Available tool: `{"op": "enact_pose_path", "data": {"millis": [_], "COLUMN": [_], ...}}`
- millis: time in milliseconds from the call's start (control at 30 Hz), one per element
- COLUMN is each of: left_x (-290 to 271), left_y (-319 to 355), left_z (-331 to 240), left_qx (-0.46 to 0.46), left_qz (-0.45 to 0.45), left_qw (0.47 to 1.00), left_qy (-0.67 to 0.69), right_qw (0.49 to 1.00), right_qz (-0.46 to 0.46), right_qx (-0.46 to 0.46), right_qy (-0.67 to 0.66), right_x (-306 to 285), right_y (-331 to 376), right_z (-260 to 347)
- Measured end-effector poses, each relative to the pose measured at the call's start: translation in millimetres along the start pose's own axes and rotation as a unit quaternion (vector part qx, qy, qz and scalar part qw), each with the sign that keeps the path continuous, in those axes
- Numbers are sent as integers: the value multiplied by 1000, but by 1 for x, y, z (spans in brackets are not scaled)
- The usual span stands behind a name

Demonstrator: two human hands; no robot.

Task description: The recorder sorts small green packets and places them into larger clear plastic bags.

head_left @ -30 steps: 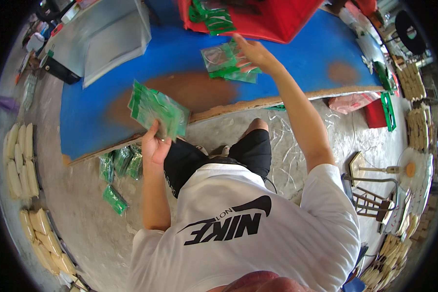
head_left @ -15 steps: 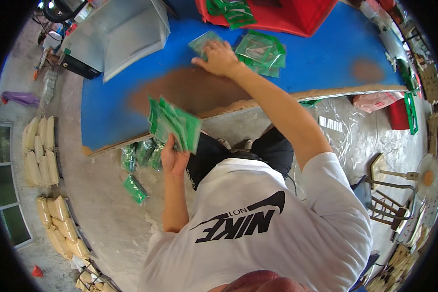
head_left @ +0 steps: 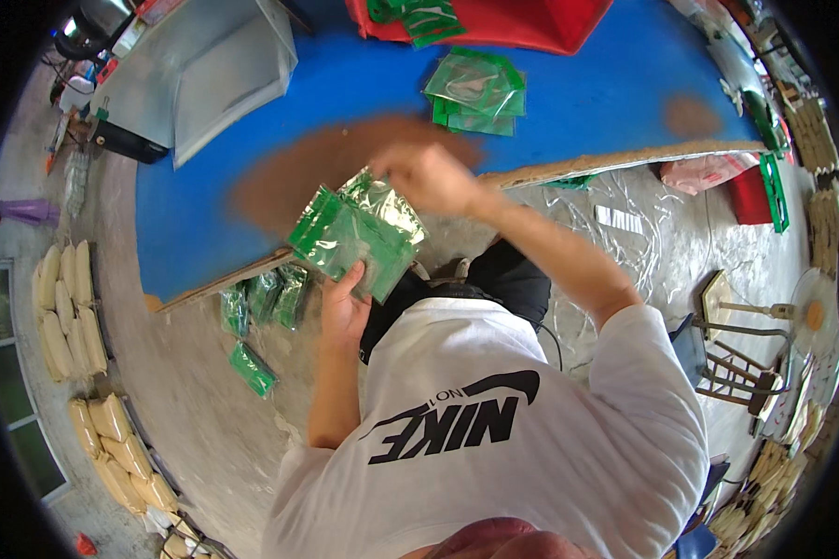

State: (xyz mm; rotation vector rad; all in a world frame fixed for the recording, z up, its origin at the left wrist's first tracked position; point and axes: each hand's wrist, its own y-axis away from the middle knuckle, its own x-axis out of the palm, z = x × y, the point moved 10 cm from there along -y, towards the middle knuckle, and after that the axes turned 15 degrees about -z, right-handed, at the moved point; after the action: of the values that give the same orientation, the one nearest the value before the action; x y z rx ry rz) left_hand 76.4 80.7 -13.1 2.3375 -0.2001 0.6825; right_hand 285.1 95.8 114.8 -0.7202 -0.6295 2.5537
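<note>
From the head view, the left hand (head_left: 343,307) grips a stack of green-edged clear bags (head_left: 356,233), held tilted just over the near edge of the blue table (head_left: 578,93). The right hand (head_left: 424,177) is blurred — its fingers curl at the stack's top corner, touching the bags, though a firm grasp cannot be told. Farther back on the table lies a pile of bags (head_left: 475,90), near a red bin (head_left: 531,19). More bags (head_left: 263,296) lie on the floor — under the table's edge.
</note>
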Motion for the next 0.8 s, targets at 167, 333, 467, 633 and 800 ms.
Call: {"op": "enact_pose_path", "data": {"millis": [167,333,467,633,800], "left_x": [5,16,32,18,1], "left_y": [9,-12,-15,-11,-18], "left_z": [16,40,48,41,34], "left_qx": [-54,-59,-67,-85,-58], "left_qz": [26,63,81,76,102], "left_qw": [998,996,994,993,992], "left_qy": [34,13,-39,12,53], "right_qw": [889,983,981,902,958], "right_qz": [-78,127,31,-34,19], "right_qx": [-107,-84,166,-72,-145], "right_qy": [439,100,96,424,246], "right_x": [-94,-25,-70,-101,-64], "right_y": [-16,56,10,-10,49], "right_z": [-56,-2,-46,-75,-13]}}
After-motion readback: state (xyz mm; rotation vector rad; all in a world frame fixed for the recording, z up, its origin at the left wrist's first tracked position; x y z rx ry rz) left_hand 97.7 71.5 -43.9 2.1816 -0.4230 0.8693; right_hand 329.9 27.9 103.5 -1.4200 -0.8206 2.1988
